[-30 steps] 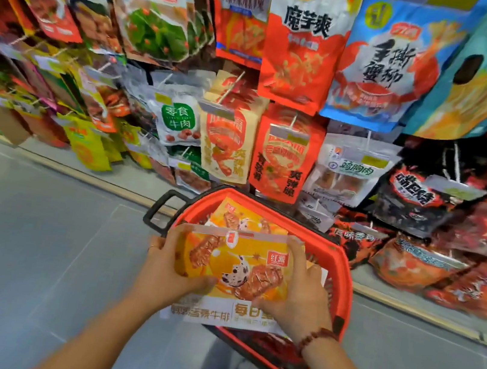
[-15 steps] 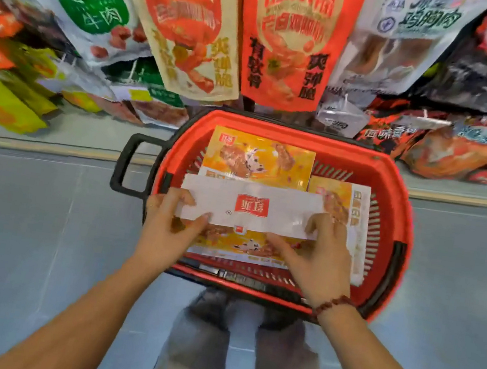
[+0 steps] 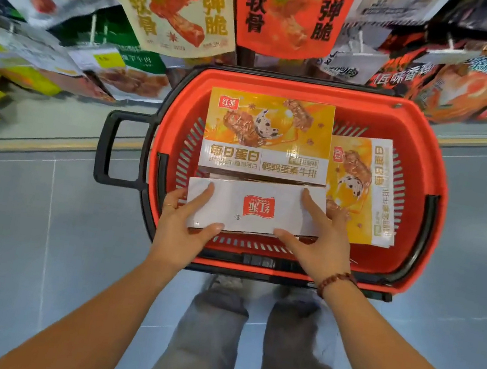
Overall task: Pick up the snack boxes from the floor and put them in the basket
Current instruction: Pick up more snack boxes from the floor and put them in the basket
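Observation:
A red plastic basket with black handles stands on the floor in front of me. A yellow snack box lies flat at its far side, and a second yellow box lies along the right wall. I hold a third snack box on edge inside the near part of the basket, its white side with a red logo facing up. My left hand grips its left end and my right hand grips its right end, thumbs on the near side.
Hanging snack bags fill the shelf wall just behind the basket, above a low ledge. Grey tiled floor lies to the left and right. My legs stand right behind the basket's near rim.
The box was held face-up above the basket, then tipped onto its edge and lowered inside. My head has leaned down closer over the basket.

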